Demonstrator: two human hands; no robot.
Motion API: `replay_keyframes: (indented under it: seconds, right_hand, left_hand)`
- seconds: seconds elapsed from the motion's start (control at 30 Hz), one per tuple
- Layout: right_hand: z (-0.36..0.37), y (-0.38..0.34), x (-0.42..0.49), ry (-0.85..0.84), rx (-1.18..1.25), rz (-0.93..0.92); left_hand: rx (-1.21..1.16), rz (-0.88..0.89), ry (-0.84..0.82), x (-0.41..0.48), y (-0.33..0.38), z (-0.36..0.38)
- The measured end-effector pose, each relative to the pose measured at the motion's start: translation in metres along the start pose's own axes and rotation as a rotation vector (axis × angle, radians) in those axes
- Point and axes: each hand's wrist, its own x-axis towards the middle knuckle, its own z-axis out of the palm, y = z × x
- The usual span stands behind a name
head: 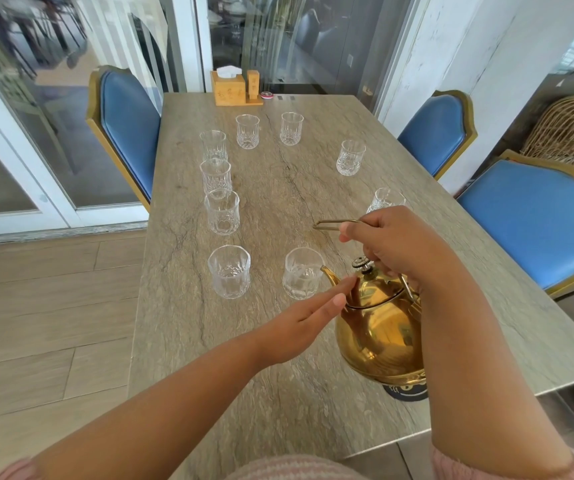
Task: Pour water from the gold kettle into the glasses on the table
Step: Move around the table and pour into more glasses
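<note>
Above the table [278, 188], right hand [393, 240] grips kettle handle [334, 222], flat left hand [299, 327] touches lid [379, 289].

A stone-look counter [278, 188] runs toward 12 o'clock, ending at a wooden holder [230, 88]. Blue gold-framed chairs stand at 10 o'clock [126, 129], 2 o'clock [434, 133] and 3 o'clock [535, 220]. White-framed glass doors [29, 116] line 9 to 12 o'clock above a pale plank floor [53, 306]. Possibly a wicker basket [569, 129] sits at 2 o'clock.

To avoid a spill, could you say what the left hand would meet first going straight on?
The left hand would meet the gold kettle at its lid; depth unclear, it may be touching.
</note>
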Motion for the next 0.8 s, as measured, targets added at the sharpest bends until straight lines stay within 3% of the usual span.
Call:
replay_keyframes:
  seconds: [0.8]
  right_hand:
    - [0.0041, -0.0029, -0.0045, 0.019, -0.008, 0.004]
  left_hand:
    - [0.014, 0.0, -0.011, -0.0053, -0.0002, -0.0015]
